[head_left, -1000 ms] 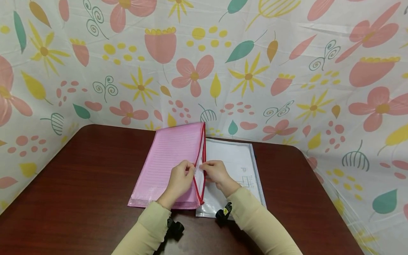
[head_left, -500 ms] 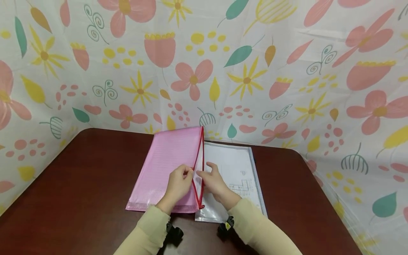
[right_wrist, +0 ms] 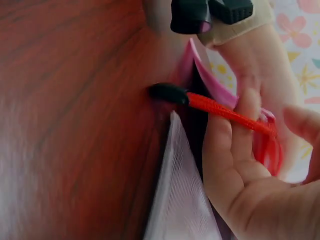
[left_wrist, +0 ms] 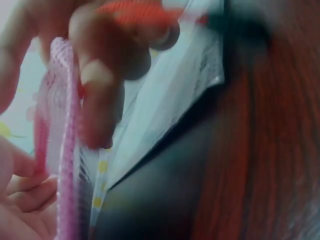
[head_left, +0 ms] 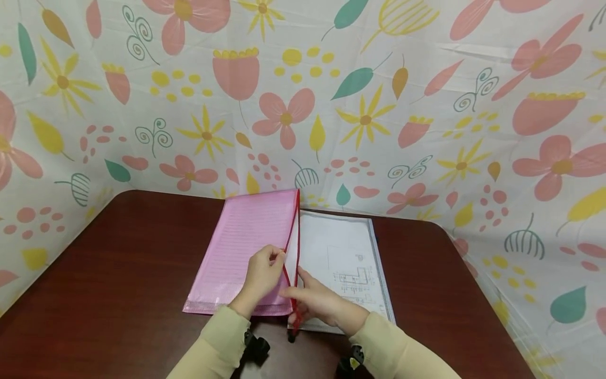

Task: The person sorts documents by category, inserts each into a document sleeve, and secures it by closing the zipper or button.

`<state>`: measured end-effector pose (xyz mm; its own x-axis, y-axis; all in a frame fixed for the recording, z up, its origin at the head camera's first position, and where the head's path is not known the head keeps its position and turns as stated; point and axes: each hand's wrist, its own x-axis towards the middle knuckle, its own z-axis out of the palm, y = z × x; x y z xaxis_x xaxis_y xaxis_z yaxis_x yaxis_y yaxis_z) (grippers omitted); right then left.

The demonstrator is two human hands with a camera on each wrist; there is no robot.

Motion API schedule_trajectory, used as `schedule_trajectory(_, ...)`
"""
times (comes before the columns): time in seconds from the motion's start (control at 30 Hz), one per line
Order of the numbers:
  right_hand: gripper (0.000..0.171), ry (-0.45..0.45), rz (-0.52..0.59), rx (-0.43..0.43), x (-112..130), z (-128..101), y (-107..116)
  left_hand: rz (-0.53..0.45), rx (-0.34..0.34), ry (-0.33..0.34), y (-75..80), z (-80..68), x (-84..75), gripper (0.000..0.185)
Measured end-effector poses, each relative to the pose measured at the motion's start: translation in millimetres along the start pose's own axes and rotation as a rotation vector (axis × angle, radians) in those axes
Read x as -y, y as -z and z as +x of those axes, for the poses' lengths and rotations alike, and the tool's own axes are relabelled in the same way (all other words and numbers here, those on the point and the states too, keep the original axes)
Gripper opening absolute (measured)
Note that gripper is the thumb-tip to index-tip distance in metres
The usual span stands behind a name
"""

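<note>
Pink pouch lies on table, its red edge pinched by left hand. Red zipper cord is gripped by right hand, just beside.

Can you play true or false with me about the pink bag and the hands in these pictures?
1. The pink bag lies on a brown table. True.
2. The left hand pinches the bag's red zipper edge. True.
3. The paper beside the bag is blank. False: it has a small line drawing printed on it.
4. The right hand is up in the air, far from the bag. False: it is low, at the near end of the bag's opening, by the red cord.
5. The red cord ends in a black tip. True.
6. The wall behind is plain blue. False: it is a white sheet with flowers and leaves.
</note>
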<state>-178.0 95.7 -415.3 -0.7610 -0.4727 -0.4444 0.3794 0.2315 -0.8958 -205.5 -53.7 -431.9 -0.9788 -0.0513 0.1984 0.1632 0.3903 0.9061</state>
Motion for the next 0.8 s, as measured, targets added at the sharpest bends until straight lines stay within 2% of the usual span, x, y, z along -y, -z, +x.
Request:
schedule_trajectory(0.13, 0.082, 0.014, -0.102, 0.048, -1.7, -0.7, 9.5, 0.083, 0.124, 0.013, 4.2, 2.3, 3.7, 0.019)
schedule_trajectory(0.33, 0.025, 0.055, -0.290, 0.088, -4.1, -1.7, 17.5, 0.268, 0.463, -0.044, 18.5, 1.1, 4.2, 0.035)
schedule_trajectory(0.4, 0.017, 0.047, -0.348, 0.099, -3.6, -1.1, 18.0, 0.322, 0.573, -0.033, 23.7, -0.6, 3.5, 0.048)
schedule_trajectory(0.47, 0.015, 0.043, -0.398, 0.119, -3.4, -0.4, 18.3, 0.365, 0.653, -0.015, 27.2, -2.6, 3.1, 0.063)
schedule_trajectory(0.53, 0.014, 0.038, -0.435, 0.132, -2.9, -0.9, 18.3, 0.388, 0.705, 0.003, 29.5, -4.5, 2.4, 0.079)
schedule_trajectory(0.63, 0.013, 0.022, -0.462, 0.146, -1.6, -2.4, 18.5, 0.391, 0.736, 0.002, 30.8, -6.0, 2.0, 0.096)
schedule_trajectory(0.8, 0.019, -0.017, -0.510, 0.146, 2.1, -4.1, 18.7, 0.402, 0.738, -0.007, 32.4, -5.7, 2.0, 0.103)
